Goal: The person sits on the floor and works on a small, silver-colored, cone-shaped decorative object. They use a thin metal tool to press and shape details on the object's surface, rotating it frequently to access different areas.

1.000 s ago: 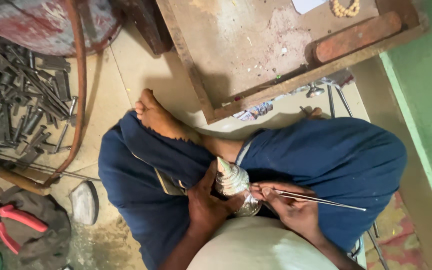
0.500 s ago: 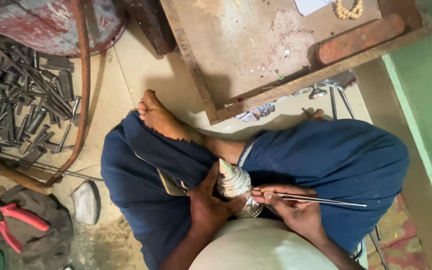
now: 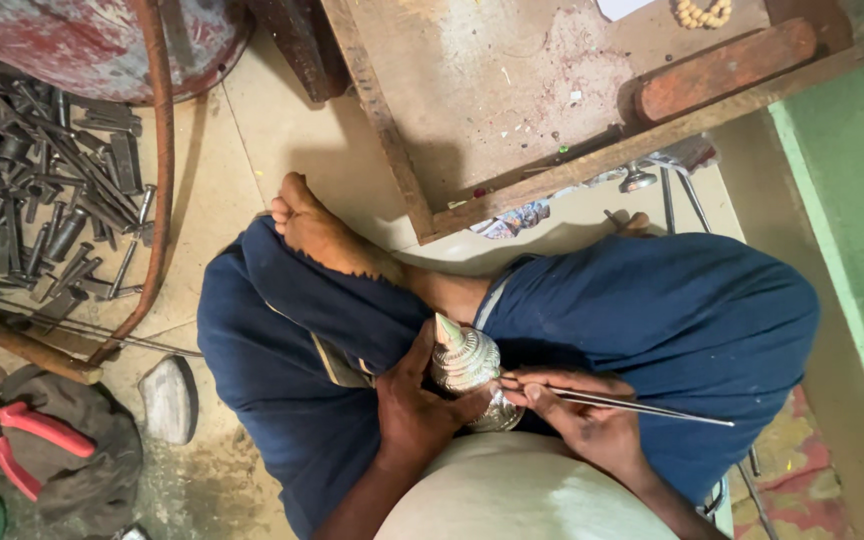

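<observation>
Silver ornament point(image 3: 467, 372), cone-shaped with its tip pointing far, sits in the lap, left hand point(image 3: 414, 410) wrapped around its left side. Right hand point(image 3: 582, 420) pinches a thin metal rod point(image 3: 642, 405) lying left to right, its end touching the ornament's right flank. Red-handled pliers point(image 3: 22, 440) lie on the floor, far left.

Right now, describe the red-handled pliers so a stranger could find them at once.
Start at the pile of dark metal rods on the floor, left of the seated person's blue-clad legs. Below it lies a dark grey cloth; the pliers rest on that, the only bright red thing among grey metal.
</observation>
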